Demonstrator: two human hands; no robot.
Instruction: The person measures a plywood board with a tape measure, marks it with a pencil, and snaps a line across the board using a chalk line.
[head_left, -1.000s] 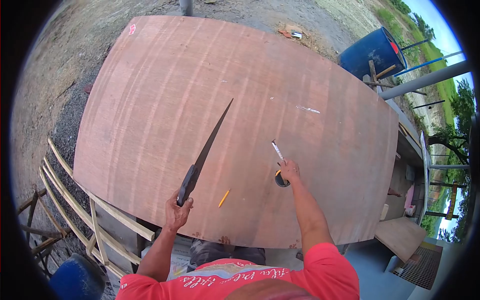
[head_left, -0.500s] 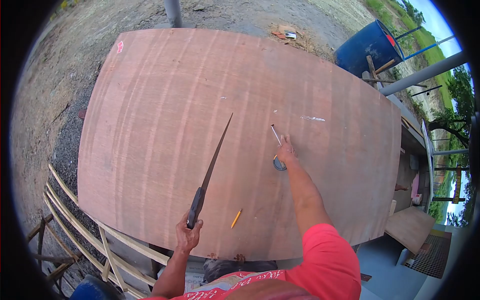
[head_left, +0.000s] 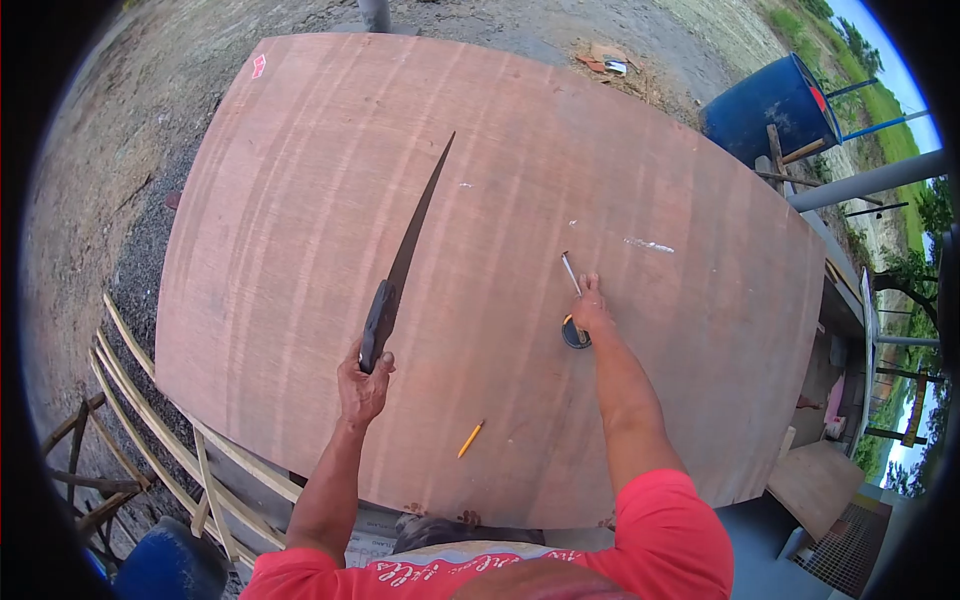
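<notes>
My left hand (head_left: 364, 385) is closed around the dark handle of a handsaw (head_left: 408, 250), whose blade points away from me over a large brown plywood sheet (head_left: 300, 250). Farther right, my right hand (head_left: 592, 303) lies on the sheet with its fingers stretched out, against a black and yellow tape measure (head_left: 575, 333). A short length of pale tape blade (head_left: 571, 272) sticks out beyond the case. The thumb is hard to make out. Between my two forearms a yellow pencil (head_left: 471, 439) rests on the wood.
Pale wooden strips (head_left: 150, 410) and a blue container (head_left: 170, 562) are at the lower left. A blue barrel (head_left: 770, 108) and a grey post (head_left: 870, 180) stand at the upper right. A smaller board (head_left: 817, 485) lies at the lower right.
My right hand and the tape measure have moved farther out over the sheet, and its fingers are now extended. The saw has swung upward and away from me in my left hand.
</notes>
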